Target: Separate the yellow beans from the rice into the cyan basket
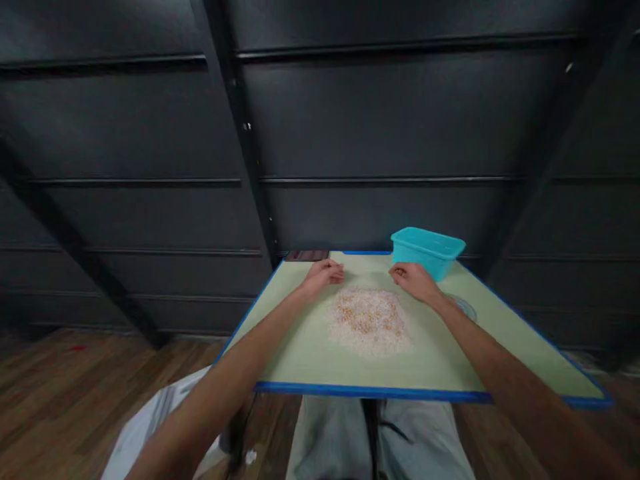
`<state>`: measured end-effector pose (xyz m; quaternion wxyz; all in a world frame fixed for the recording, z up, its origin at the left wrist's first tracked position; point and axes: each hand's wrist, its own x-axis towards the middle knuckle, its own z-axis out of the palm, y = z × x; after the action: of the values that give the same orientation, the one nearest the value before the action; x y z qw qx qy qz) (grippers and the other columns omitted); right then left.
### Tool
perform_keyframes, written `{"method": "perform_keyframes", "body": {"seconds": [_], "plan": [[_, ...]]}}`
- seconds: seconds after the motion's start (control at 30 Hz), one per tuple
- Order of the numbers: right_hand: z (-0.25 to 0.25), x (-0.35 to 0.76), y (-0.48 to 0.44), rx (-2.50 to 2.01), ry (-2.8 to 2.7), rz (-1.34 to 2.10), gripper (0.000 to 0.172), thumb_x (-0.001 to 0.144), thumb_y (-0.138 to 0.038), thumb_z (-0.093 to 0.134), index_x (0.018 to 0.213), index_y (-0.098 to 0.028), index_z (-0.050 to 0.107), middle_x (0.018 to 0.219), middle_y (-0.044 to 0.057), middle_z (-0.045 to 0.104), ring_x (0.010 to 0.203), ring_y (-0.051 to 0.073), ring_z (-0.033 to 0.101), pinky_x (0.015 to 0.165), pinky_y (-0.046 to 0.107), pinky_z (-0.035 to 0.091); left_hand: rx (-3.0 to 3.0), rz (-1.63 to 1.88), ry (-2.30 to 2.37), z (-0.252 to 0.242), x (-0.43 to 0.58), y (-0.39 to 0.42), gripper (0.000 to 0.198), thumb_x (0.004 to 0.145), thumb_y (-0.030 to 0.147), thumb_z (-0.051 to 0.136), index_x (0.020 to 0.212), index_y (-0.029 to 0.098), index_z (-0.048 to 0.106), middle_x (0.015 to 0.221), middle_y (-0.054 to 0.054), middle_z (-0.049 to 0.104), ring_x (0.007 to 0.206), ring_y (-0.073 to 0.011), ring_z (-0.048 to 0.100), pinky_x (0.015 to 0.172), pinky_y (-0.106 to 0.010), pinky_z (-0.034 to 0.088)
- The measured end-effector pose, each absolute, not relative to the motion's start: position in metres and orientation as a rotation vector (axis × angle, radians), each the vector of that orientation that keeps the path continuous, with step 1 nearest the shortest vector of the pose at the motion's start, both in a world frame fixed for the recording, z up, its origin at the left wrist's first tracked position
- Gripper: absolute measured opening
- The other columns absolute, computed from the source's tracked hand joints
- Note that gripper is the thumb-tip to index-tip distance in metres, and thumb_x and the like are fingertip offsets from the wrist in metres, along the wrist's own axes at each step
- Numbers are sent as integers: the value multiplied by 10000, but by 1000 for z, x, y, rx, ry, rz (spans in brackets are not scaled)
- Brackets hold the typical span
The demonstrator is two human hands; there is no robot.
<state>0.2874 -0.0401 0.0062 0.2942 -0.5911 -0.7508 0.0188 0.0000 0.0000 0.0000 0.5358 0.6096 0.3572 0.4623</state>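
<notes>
A spread pile of white grains [373, 337], which looks like rice with orange-yellow grains mixed into its upper part, lies on the pale green tabletop [300, 363]. Above the pile's left back edge is my left hand [326, 276], its fingers curled inward. My right hand [413, 279] is on the far right side of the pile, with fingers bent together close to a turquoise plastic tub [425, 248]. Whatever either hand may hold is too small or hidden to make out. Partly behind my right forearm sits a clear round dish or lid [465, 307].
Blue edging [370, 390] runs round the table. At its far left corner lies a dark brown flat item [307, 255]. A dark panelled wall [390, 127] rises behind the table. My legs [330, 433] are under the front edge, above a wooden floor [65, 387].
</notes>
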Motion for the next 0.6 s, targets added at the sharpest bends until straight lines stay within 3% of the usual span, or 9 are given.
{"method": "perform_keyframes", "body": {"seconds": [0.6], "plan": [[10,294,-44,-1596,-1996,80,211,836,-213,549,881,-199,754,799,51,755,732,179,659,659,228,430,1384,1028,761,3,4,1,208,859,355,604,843,152,647,812,-5,716,771,-155,670,835,-407,538]]}}
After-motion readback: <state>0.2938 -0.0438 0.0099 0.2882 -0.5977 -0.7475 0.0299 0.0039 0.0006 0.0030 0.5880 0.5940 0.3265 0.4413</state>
